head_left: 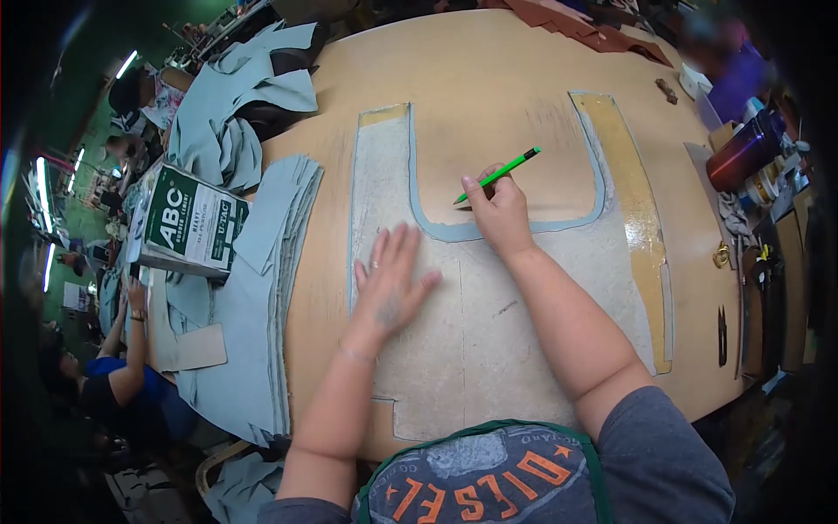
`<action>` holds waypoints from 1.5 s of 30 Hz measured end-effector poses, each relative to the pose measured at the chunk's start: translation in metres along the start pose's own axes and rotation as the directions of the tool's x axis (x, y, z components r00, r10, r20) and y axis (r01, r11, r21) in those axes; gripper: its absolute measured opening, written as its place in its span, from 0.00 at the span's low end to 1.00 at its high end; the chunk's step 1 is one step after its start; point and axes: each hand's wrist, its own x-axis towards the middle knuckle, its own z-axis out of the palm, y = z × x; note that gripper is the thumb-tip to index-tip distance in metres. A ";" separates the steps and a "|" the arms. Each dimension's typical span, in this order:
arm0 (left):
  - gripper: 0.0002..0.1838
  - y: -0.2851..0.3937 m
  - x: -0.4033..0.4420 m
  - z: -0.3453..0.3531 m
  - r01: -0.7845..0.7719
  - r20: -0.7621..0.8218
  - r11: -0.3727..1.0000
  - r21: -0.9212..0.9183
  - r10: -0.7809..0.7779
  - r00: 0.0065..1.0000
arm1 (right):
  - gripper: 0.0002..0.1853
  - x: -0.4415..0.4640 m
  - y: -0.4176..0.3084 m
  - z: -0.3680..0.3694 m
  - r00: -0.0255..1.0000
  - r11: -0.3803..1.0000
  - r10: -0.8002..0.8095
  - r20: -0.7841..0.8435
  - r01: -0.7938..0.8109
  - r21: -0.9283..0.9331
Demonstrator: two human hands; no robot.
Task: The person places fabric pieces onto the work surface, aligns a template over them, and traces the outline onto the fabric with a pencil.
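Note:
A large U-shaped pale grey pattern board (515, 341) with yellowish strips along its edges lies on the table. Light blue material (454, 232) shows from under it as a narrow band around the inner curve. My left hand (393, 284) rests on the board, left of the middle, with its fingers spread. Between the fingers of my right hand (499, 210) is a slim green pencil (515, 172). Its dark end points up and right, and its tip is close to the tabletop inside the U, just above the blue band.
Left of the board stand stacked light blue pieces (284, 236) and a green-and-white ABC rubber cement can (196, 223). Black snips (722, 336) and a dark tumbler (742, 150) are at right. Brown pieces (580, 31) lie at the far edge. Another person (122, 384) sits at left.

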 end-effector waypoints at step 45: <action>0.23 -0.043 0.194 -0.002 0.076 -0.352 0.992 -0.098 -0.106 0.930 | 0.15 0.214 0.023 0.174 0.872 0.879 -0.200 0.448 0.361 -0.310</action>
